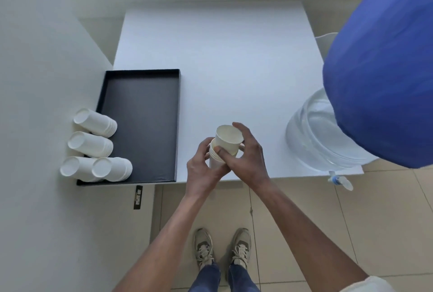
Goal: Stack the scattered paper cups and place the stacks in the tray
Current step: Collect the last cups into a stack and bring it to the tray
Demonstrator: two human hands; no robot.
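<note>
1. Head view looks down on our left hand (203,167), which is curled round a short held stack (214,161) of paper cups, just above the near edge of the bench (222,69).
2. Our right hand (248,158) pinches a single cup (228,139) between thumb and fingers, and its lower end is meeting the top of that stack.
3. We judge the split is deliberate: one hand steadies the stack while the other lines the cup up so it nests straight.
4. On the left, the black tray (140,113) has four stacks (98,124) lying on their sides along its left wall, which leaves the rest of the floor bare for more.
5. As far as we can see, the only cups outside the tray are the ones in our hands, so this may be the last stack.
</note>
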